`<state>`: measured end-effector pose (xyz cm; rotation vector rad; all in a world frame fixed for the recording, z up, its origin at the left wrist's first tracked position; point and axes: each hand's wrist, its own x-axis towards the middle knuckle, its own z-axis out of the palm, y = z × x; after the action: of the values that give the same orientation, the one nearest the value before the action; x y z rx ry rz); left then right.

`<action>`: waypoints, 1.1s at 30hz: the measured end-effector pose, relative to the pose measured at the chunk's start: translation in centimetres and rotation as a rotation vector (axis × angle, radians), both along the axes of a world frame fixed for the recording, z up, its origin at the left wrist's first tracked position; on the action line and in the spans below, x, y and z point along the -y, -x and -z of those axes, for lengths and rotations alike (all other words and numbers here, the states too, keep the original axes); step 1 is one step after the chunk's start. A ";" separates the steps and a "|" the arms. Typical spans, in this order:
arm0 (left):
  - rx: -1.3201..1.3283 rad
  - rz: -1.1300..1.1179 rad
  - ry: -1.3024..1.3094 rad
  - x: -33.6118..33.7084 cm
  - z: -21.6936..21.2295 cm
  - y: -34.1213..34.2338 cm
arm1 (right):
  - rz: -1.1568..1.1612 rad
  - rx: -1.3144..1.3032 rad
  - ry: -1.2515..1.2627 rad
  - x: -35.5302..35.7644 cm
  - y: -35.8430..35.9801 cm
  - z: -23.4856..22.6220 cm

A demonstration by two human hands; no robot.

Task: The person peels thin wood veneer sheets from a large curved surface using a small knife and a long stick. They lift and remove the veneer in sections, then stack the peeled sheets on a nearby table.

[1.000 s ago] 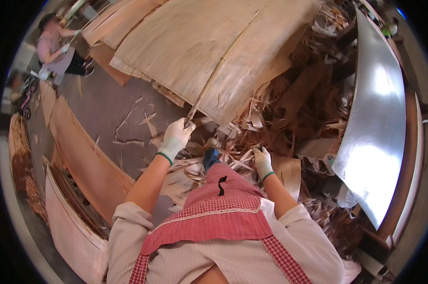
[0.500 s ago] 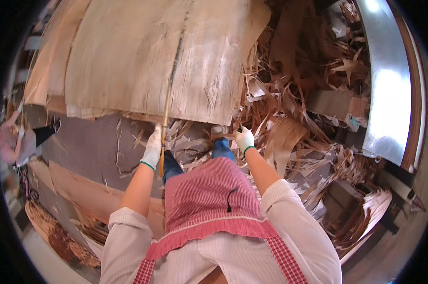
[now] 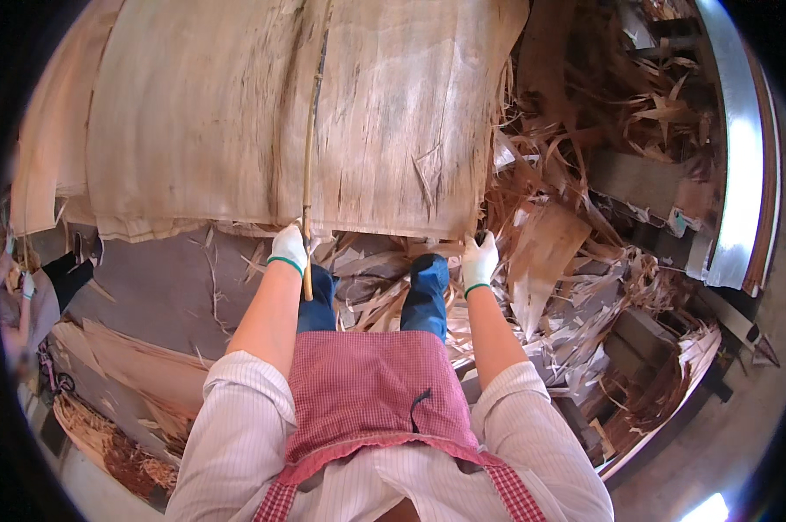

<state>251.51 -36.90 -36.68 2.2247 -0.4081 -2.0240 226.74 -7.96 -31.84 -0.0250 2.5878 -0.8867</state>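
Note:
A broad sheet of wood veneer (image 3: 384,130) lies in front of me, its near edge level with my hands. A long thin bamboo stick (image 3: 309,165) runs lengthwise over it, its lower end jutting past the edge towards me. My left hand (image 3: 290,247), in a white glove with a green cuff, is closed around the stick at that edge; its fingertips are partly hidden. At the sheet's near right corner, my gloved right hand (image 3: 479,260) has its fingers closed on the veneer.
Torn veneer strips (image 3: 549,252) pile up on the right and around my legs. A shiny metal panel (image 3: 741,157) curves along the far right. More veneer scraps (image 3: 140,365) lie on the floor at left, where another person (image 3: 40,296) stands.
My right hand has moved right, onto the sheet's corner. My left hand stays on the stick, whose lower end now sits farther from me. The view has shifted slightly.

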 end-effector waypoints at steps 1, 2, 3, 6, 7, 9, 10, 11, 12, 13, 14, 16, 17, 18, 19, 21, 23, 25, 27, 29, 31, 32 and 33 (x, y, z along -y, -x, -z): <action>0.043 -0.028 0.025 -0.5 -0.2 0.4 | -0.047 -0.065 -0.062 0.3 -0.1 -1.6; 0.033 -0.024 0.040 -0.7 -0.6 0.9 | -0.021 -0.026 -0.062 0.9 0.1 -3.3; 0.024 -0.020 0.055 -0.8 -1.5 1.4 | 0.006 0.014 -0.062 1.6 0.2 -5.5; -0.040 0.019 0.065 -0.5 -2.2 0.8 | 0.018 -0.033 -0.061 3.6 1.1 -8.7; -0.070 0.040 0.062 -0.3 -2.5 0.4 | -0.035 -0.130 -0.070 3.9 1.8 -9.1; -0.092 0.088 -0.001 0.2 -3.7 0.5 | -0.087 -0.263 -0.048 5.6 3.2 -9.6; -0.105 0.117 -0.032 0.4 -4.8 0.7 | -0.113 -0.282 -0.058 6.7 4.2 -10.0; -0.078 0.201 0.005 0.5 -6.2 1.1 | -0.115 -0.266 -0.012 7.9 5.1 -10.6; -0.135 0.200 0.034 0.3 -6.4 0.4 | -0.116 -0.251 0.034 9.0 5.9 -11.2; -0.194 0.196 0.067 0.1 -6.4 -0.6 | -0.142 -0.252 -0.028 10.4 6.6 -12.1; -0.255 0.195 0.098 0.0 -6.8 -1.4 | -0.165 -0.254 -0.093 11.4 7.2 -12.6; -0.287 0.300 0.148 -0.1 -8.5 -1.8 | -0.239 -0.254 -0.164 11.4 8.0 -12.6; -0.278 0.338 0.172 -0.1 -10.5 -1.2 | -0.246 -0.255 -0.160 11.2 8.3 -12.5; -0.270 0.377 0.198 -0.3 -11.9 -1.0 | -0.251 -0.257 -0.155 10.9 8.5 -12.3; -0.341 0.335 0.260 -1.0 -11.2 -2.3 | -0.215 -0.266 0.061 10.5 8.3 -12.0; -0.186 0.619 0.439 -2.2 -11.7 -3.8 | -0.049 0.069 0.185 9.1 7.3 -11.7; -0.063 0.655 0.613 -3.9 -12.7 -5.0 | -0.340 -0.197 -0.026 7.6 3.8 -11.8; 0.006 0.708 0.704 -4.4 -15.1 -4.9 | -0.388 -0.087 -0.039 9.4 -0.6 -16.0; 0.054 0.709 0.670 -4.7 -15.6 -5.5 | -0.412 -0.106 -0.141 11.2 -2.0 -18.1; 0.032 0.714 0.691 -4.6 -16.1 -6.1 | -0.387 -0.237 -0.060 11.0 -1.9 -17.4; 0.013 0.734 0.760 -3.6 -16.4 -5.6 | -0.374 -0.335 -0.053 10.9 -0.1 -16.8; 0.022 0.748 0.792 -3.0 -16.4 -5.1 | -0.364 -0.350 0.005 11.3 0.7 -17.1; -0.014 0.737 0.695 -2.7 -15.8 -5.3 | -0.326 -0.304 -0.001 11.3 0.9 -17.8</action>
<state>256.82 -34.18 -20.92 1.7308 -1.8112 -1.7035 225.83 -19.26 -14.04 -0.6061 2.7441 -0.8098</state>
